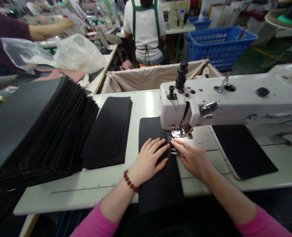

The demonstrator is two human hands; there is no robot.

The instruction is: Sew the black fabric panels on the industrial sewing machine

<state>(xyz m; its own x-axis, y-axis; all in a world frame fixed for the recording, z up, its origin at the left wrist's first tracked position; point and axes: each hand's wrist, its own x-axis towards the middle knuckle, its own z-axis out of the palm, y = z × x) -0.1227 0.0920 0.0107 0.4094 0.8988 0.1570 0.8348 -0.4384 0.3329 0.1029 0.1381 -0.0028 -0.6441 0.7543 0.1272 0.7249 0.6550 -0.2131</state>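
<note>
A black panel [158, 184] lies under the presser foot of a white sewing machine [234, 98] and hangs over the table's front edge. My left hand [152, 158] rests flat on it with fingers spread. Beside the needle area, my right hand [191, 156] is at the panel's right edge, its fingers wrapped round small metal snips [176, 152] whose blades point left. A red beaded bracelet [130, 181] circles my left wrist. Left of the panel sits a low stack of black pieces [109, 131], and farther left a tall stack [44, 125].
Another black piece [243, 151] lies right of the needle, under the machine arm. Behind the table are a cloth-lined bin [136, 79] and a blue basket [220, 46]. A person in a green apron [147, 33] sits beyond; another person's arm [47, 31] reaches at upper left.
</note>
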